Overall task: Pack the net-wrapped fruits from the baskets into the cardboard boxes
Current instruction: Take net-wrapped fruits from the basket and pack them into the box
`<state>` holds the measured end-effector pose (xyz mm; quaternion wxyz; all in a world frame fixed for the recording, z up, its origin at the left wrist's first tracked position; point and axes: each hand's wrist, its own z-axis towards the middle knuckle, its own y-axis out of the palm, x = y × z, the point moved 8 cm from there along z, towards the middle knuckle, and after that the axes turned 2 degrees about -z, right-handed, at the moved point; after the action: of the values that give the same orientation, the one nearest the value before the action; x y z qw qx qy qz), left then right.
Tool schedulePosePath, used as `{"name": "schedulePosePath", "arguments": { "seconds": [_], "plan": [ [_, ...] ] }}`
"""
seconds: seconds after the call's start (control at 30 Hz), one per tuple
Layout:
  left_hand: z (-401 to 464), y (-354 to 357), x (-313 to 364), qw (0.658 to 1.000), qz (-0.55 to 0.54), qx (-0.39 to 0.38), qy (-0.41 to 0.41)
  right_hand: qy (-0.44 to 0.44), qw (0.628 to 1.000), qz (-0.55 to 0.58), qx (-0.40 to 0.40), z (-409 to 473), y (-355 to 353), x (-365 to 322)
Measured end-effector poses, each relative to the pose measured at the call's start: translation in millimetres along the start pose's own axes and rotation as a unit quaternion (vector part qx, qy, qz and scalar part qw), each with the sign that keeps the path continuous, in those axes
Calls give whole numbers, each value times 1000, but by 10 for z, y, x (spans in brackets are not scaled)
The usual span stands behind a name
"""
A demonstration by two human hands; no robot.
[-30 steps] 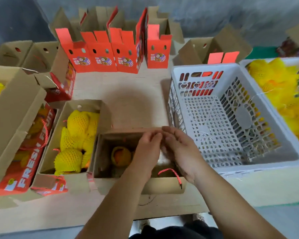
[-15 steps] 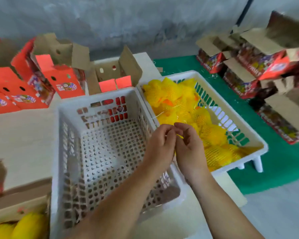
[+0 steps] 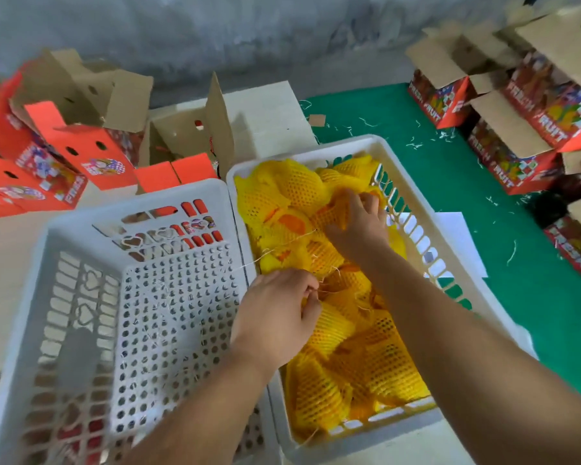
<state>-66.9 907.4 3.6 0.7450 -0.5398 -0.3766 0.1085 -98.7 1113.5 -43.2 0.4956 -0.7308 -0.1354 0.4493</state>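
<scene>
A: Net-wrapped fruits [image 3: 319,263] fill the white basket [image 3: 413,196] at the right end of the bench; the grey basket [image 3: 81,229] beside it holds no fruit, only loose threads.

B: And the hands?

A: Both are down in the full basket; the right hand [image 3: 361,223] lies over a fruit near the far wall, fingers spread and bent onto the yellow netting, though I cannot tell whether they have closed round it; the left hand [image 3: 279,317] is at the near-left side by the rim, fingers curled into the netting, seemingly pinching it, with a thin thread trailing beside them.

B: So the step is picking up; how would you do it well?

A: Take the fruit itself, not the net; the foam mesh looks soft and stretchy, so a pinch of netting alone would likely slide or pull the sleeve off; cup each fruit from below; lift straight up so neighbours do not tumble.

B: Any snags?

A: The stray threads could tangle fingers or drag a second fruit; shake them free first.

B: And then?

A: Carry them leftward past the grey basket; open cardboard boxes [image 3: 182,142] stand along the far edge of the bench; set each fruit in gently, not dropped.
</scene>
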Motion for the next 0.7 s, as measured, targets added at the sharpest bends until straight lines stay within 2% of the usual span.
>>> {"name": "schedulePosePath", "arguments": {
  "seconds": [0.07,0.17,0.23,0.3,0.43,0.53,0.6,0.63,0.67,0.7],
  "plan": [
    [8,47,-5,1000,16,-15,-2,7,999,-16,45,39,-35,-57],
    [8,55,-16,1000,21,-9,-13,-57,991,22,118,-84,-106,-233],
    [6,51,-29,1000,22,1,-20,-108,983,96,111,-114,-81,-419],
    [-6,51,-34,999,25,9,-22,-121,982,114,94,5,-63,-598],
    [-19,36,-11,999,26,12,-14,-103,994,-42,-22,352,54,-755],
    [-24,7,-1,1000,17,23,-11,-87,994,-66,5,371,-132,-680],
    [-20,-16,-32,999,-11,35,-27,-60,997,10,54,236,-307,-525],
    [-17,-16,-62,998,-31,34,-45,-46,992,108,52,138,-374,-390],
    [-14,-12,-96,996,-53,31,-61,-33,971,235,25,30,-406,-257],
    [-18,-7,-122,994,-74,31,-72,-11,935,353,-31,-99,-388,-139]
  ]
}}
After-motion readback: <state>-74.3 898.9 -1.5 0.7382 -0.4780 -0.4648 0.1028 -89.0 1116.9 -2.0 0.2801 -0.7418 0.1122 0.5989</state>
